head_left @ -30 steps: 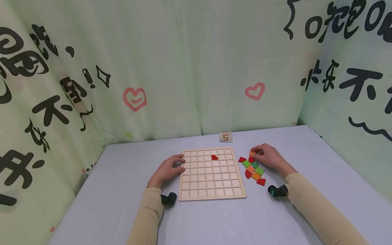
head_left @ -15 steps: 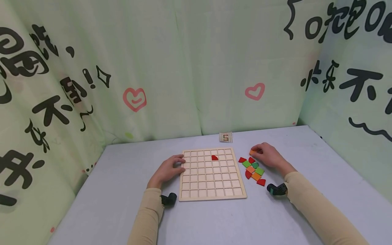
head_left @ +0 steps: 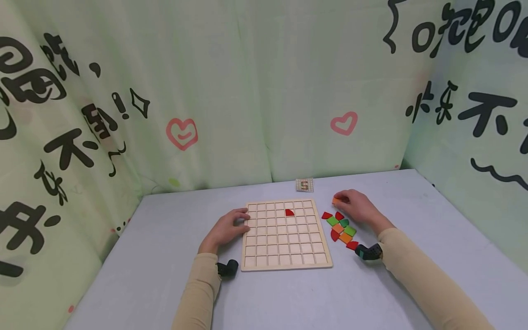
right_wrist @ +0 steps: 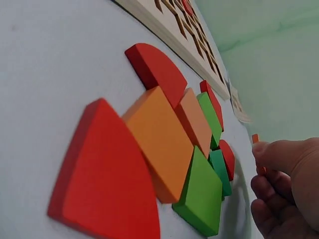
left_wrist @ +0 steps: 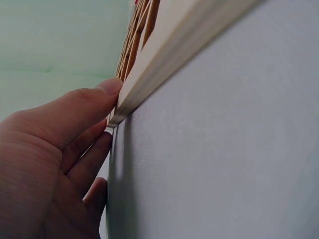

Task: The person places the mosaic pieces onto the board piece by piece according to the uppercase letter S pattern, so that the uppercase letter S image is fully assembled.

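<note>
My left hand (head_left: 224,229) rests at the left edge of a wooden grid board (head_left: 284,269), fairly straight fingers touching its rim. In the left wrist view, the thumb (left_wrist: 110,85) lies against the board's edge. My right hand (head_left: 359,205) pinches a small orange block (head_left: 336,200) between thumb and fingers, beyond the loose pieces; the fingers hide most of it in the right wrist view. A red quarter-round block (head_left: 289,212) sits in one of the board's upper cells. Right of the board lie several blocks: green (right_wrist: 199,194), orange (right_wrist: 159,144), teal (right_wrist: 220,172) and red (right_wrist: 109,174).
A small patterned card (head_left: 304,184) lies behind the board, near the far edge of the white-covered table (head_left: 165,266). A pale green curtain (head_left: 247,91) with dark writing and red hearts surrounds the table. Black wrist cameras sit on both sleeves.
My right hand, holding the orange block, has moved slightly left and away from the person, off the loose blocks. My left hand stays at the board's edge.
</note>
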Demonstrator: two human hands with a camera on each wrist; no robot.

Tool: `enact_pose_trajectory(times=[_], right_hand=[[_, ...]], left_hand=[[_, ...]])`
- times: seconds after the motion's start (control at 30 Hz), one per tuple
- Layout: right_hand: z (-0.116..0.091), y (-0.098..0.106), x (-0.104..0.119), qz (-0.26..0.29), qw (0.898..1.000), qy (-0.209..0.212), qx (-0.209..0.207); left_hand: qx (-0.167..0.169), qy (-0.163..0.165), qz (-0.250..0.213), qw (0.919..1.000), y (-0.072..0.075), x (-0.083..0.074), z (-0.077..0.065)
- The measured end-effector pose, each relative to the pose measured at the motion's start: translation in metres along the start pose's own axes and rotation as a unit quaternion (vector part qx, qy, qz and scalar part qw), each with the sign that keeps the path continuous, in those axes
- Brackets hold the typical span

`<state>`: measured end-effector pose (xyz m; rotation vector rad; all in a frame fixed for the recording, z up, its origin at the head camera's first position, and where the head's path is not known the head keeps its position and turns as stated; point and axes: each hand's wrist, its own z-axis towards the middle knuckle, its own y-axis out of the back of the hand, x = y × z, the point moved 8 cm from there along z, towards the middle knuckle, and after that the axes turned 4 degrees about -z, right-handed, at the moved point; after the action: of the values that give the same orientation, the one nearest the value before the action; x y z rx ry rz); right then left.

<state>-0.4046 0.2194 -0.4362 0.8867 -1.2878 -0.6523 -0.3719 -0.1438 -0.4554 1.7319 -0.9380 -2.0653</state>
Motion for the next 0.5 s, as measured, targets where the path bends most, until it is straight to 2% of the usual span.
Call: enact_pose_trajectory(times=[0.27, 0.5], right_hand=[[0.008, -0.008, 0.022, 0.002, 1.000, 0.025, 0.008], [0.016, -0.018, 0.038, 0.023, 0.999, 0.024, 0.019]], left_hand=[[-0.001, -0.003, 0.002, 1.0000, 0.000, 0.000, -0.001], [-0.003, -0.008, 0.004, 1.0000, 0.000, 0.001, 0.000]])
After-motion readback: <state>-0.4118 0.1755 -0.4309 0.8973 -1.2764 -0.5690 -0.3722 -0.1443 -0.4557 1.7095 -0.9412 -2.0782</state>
